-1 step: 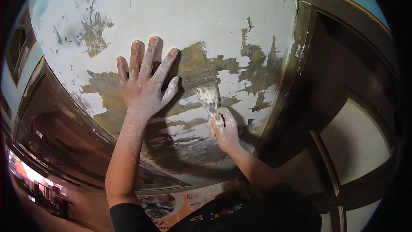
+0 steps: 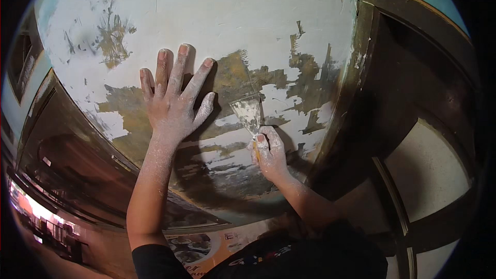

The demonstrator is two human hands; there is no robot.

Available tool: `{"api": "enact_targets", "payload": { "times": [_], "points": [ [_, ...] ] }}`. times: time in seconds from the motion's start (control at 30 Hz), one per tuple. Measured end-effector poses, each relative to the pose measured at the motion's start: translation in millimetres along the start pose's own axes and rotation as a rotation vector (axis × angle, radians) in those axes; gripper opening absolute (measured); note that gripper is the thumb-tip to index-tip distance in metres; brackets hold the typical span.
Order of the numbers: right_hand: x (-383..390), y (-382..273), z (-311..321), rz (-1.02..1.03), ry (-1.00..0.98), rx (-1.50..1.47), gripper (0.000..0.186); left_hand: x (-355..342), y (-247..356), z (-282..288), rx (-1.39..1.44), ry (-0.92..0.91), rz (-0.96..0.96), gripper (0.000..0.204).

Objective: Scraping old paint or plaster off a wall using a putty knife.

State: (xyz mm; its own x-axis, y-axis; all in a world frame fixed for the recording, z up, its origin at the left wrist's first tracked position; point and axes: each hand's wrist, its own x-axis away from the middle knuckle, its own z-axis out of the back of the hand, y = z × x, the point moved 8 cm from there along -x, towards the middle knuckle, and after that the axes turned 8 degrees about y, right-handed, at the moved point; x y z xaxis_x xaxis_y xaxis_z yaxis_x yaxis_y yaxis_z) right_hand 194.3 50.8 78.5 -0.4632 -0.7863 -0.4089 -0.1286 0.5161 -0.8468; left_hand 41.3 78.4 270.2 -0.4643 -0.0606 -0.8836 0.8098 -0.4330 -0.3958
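My left hand, coated in white dust, lies spread against a wall of pale paint with olive-brown patches where the coating is gone. To its right, my right hand grips a putty knife by its yellow handle, thumb on top. The knife's wide blade, smeared with whitish material, rests on the patchy area just right of my left thumb, its edge toward the upper part of the wall. Both wrists carry white powder.
A dark wooden frame with pale panels runs along the right side. Dark woodwork curves along the lower left, beside a bright opening with dark objects. An orange printed panel lies below, partly behind my dark-shirted body.
The putty knife and my right hand have shifted slightly left and up along the wall. My left hand stays where it was.
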Motion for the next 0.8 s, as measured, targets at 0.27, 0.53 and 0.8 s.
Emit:
{"api": "enact_targets", "payload": {
  "times": [0.27,0.53,0.8],
  "points": [
    [31,50,14,-0.191,-0.039,-0.106,0.017,1,4,-5,0.025,-0.003,0.017,0.062],
    [22,26,13,-0.099,-0.080,-0.018,0.017,5,-2,-3,0.011,-0.001,0.030,0.063],
    [-11,-22,1,-0.092,-0.140,0.082,0.018,5,1,-4,-0.015,-0.015,0.023,0.062]
  ]
}}
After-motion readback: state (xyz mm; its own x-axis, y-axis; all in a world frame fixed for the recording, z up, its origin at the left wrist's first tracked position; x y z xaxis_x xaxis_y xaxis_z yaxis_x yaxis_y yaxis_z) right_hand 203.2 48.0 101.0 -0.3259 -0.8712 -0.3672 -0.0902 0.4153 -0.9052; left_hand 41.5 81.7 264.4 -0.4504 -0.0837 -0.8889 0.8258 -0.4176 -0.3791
